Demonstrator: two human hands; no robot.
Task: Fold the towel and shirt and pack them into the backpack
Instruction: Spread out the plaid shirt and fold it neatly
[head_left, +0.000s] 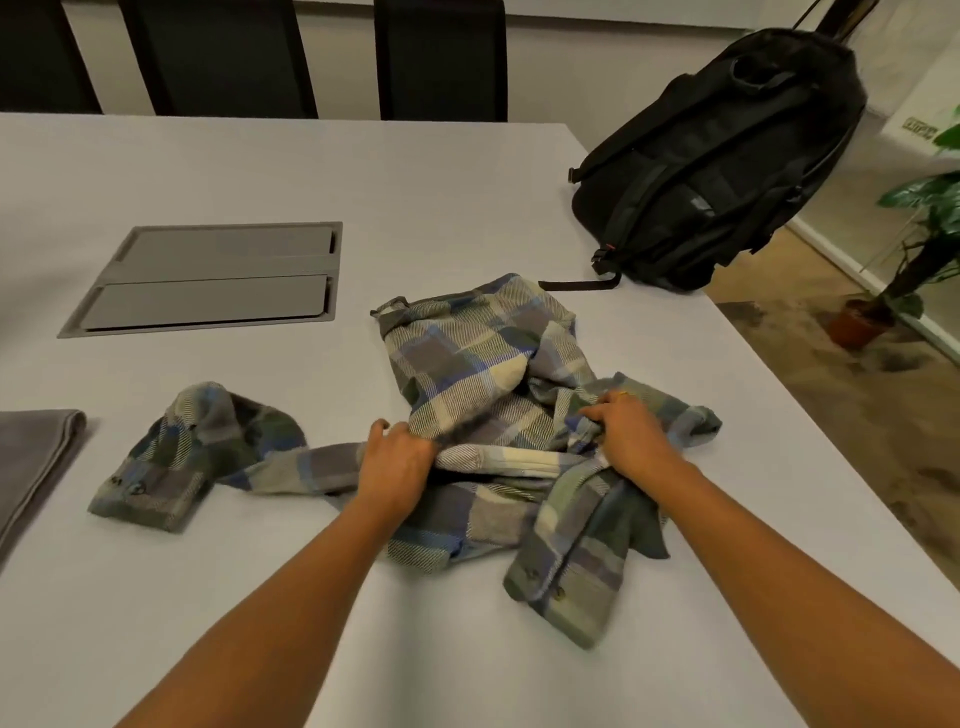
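Observation:
A crumpled plaid shirt (483, 374) in grey, blue, green and cream lies in the middle of the white table (415, 171). One sleeve stretches out to the left and another lies toward me at the right. My left hand (396, 457) grips bunched fabric near the shirt's middle. My right hand (631, 431) grips a fold of the shirt a little to the right. A folded grey towel (31, 462) lies at the left edge of view. The black backpack (727, 161) stands at the table's far right corner, leaning back, its straps facing me.
A grey metal cable hatch (213, 278) is set into the table at the left of centre. Dark chairs (441, 57) stand behind the far edge. The table's right edge drops to a carpeted floor with a potted plant (914, 249).

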